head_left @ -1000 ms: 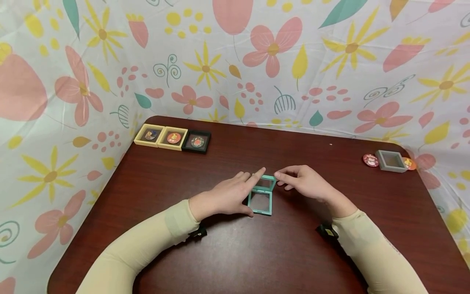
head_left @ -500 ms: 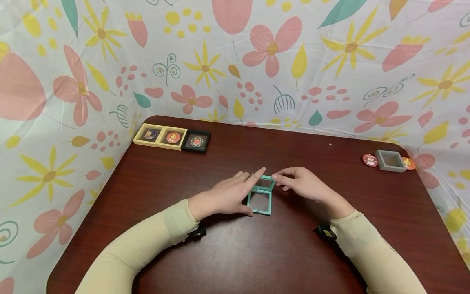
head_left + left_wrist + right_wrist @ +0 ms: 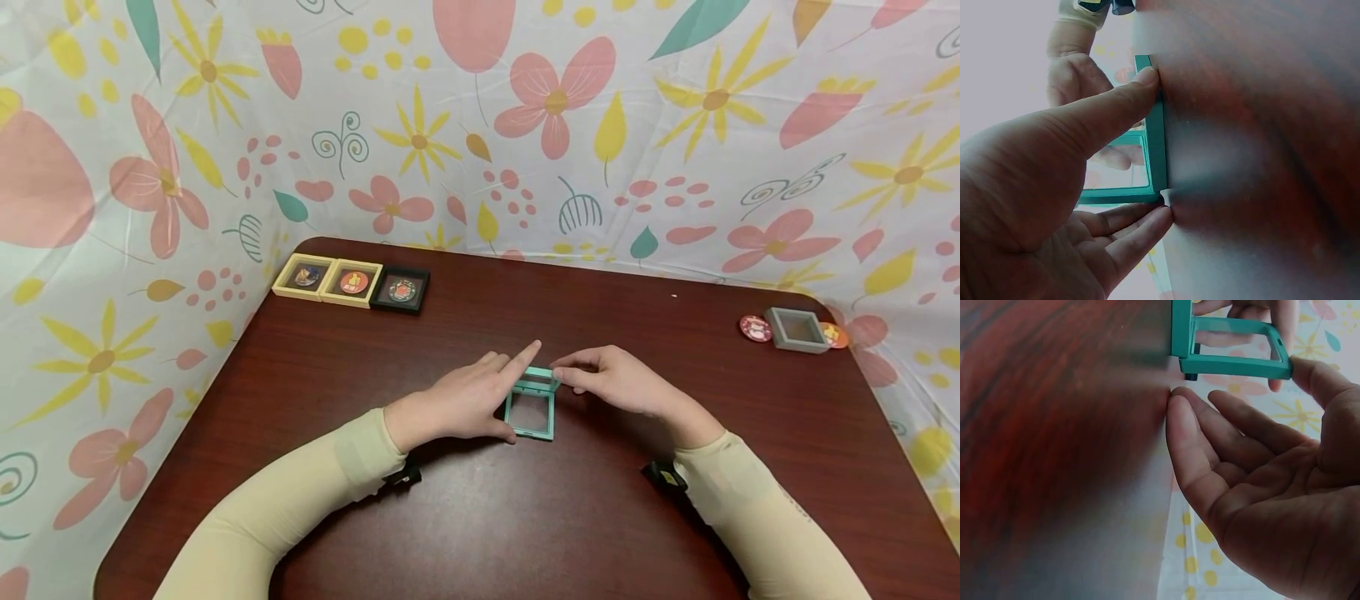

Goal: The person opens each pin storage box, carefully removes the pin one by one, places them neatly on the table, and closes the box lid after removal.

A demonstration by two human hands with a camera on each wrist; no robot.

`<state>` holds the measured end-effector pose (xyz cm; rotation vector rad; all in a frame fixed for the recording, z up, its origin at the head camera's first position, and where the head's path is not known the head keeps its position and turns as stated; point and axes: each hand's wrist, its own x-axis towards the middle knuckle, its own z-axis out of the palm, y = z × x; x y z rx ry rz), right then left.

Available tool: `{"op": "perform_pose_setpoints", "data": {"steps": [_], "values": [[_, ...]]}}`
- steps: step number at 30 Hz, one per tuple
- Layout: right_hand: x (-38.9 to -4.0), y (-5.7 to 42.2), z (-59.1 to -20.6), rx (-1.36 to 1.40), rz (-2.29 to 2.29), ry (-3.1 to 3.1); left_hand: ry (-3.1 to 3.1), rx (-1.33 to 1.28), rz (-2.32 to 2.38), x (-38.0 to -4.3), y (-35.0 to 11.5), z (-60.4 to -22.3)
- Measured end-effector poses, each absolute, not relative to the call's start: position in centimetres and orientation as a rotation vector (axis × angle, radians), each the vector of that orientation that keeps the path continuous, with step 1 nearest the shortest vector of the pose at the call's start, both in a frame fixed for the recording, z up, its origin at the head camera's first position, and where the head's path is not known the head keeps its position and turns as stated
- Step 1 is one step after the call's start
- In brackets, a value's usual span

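In the head view, a teal square display frame (image 3: 530, 414) stands hinged apart mid-table, its clear-windowed base flat and its lid (image 3: 536, 381) raised at the far side. My left hand (image 3: 461, 398) spans the base's left side. The left wrist view shows my left thumb against the teal base (image 3: 1157, 147) and other fingertips by the hinge corner, bracing it between them. My right hand (image 3: 618, 382) is at the lid's right side. From the right wrist, its thumb touches the free edge of the lid (image 3: 1235, 365), while the other fingers lie loosely bent near the tabletop.
Two cream frames (image 3: 350, 302) and a black frame (image 3: 401, 308), each with a round badge inside, form a row at the back left. A grey frame (image 3: 797, 345) lies at the far right, between a red badge (image 3: 755, 328) and an orange badge (image 3: 834, 335).
The lid has swung nearer to upright, towards the base. My right hand has shifted slightly left and nearer along with it. My left hand has stayed in place.
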<state>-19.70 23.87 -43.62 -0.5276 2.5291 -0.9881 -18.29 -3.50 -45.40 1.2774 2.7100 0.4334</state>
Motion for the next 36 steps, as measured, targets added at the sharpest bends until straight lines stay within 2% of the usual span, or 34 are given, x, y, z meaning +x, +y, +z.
{"op": "perform_pose_setpoints", "data": {"steps": [16,36], "values": [[-18.6,22.8,-44.3,-0.981,-0.872,2.595,2.697,1.277,0.398,-18.3,-3.6,-45.3],[-17.4,21.4,-43.9,-1.147,-0.487,2.794,2.72,1.341,0.232,-18.1,-3.7,-45.1]]}}
